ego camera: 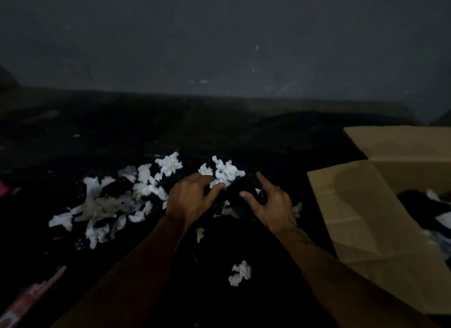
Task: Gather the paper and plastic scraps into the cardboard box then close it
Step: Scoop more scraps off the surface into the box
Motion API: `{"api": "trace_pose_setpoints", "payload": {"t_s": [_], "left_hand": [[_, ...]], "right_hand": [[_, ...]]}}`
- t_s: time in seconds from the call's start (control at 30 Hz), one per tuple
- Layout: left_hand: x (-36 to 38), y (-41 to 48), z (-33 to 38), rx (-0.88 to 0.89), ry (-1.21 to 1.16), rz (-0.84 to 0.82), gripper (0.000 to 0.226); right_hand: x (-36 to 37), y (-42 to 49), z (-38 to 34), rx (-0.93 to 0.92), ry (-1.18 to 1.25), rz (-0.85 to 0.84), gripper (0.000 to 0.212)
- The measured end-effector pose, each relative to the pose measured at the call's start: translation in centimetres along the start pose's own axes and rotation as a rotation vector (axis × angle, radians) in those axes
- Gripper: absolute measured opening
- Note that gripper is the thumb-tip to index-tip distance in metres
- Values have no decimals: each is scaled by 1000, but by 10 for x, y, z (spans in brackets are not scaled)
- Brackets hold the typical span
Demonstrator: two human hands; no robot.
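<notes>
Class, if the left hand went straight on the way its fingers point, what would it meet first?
The paper clump: the left hand points up and to the right, and its fingers seem to pinch the clump's near edge. Dim light leaves depth uncertain.

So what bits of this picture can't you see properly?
Head view: the cardboard box runs off the right edge, so most of its inside is unseen.
Whatever lies between the left hand and right hand is lost in darkness; their grip is unclear.
The reddish thing, bottom left, is blurred and cut off.
</notes>
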State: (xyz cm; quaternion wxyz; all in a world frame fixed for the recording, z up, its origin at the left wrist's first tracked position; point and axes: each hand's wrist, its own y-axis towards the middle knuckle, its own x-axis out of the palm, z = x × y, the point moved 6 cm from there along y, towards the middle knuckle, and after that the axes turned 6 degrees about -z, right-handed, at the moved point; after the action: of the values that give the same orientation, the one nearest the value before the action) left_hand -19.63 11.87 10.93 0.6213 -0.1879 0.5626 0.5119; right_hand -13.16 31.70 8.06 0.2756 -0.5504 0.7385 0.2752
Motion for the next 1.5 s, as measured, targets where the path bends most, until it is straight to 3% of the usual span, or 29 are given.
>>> {"api": "trace_pose_setpoints", "payload": {"t_s": [0.17, 0.5, 0.77, 1.2, 1.5], "left_hand": [[-59, 12, 14, 133, -48, 135, 46], [-141, -9, 53, 263, -143, 267, 57], [-170, -48, 105, 349, -121, 345, 53], [-145, -32, 256, 606, -146, 382, 44], [-59, 6, 419, 651, -201, 359, 41]], "right_hand": [[-49, 4, -33, -126, 46, 61, 76], [-134, -35, -98, -284, -115, 304, 45], [-170, -106, -115, -291, -192, 399, 63], [-289, -173, -48, -188, -296, 483, 58], [-405, -176, 91, -57, -313, 491, 57]]}}
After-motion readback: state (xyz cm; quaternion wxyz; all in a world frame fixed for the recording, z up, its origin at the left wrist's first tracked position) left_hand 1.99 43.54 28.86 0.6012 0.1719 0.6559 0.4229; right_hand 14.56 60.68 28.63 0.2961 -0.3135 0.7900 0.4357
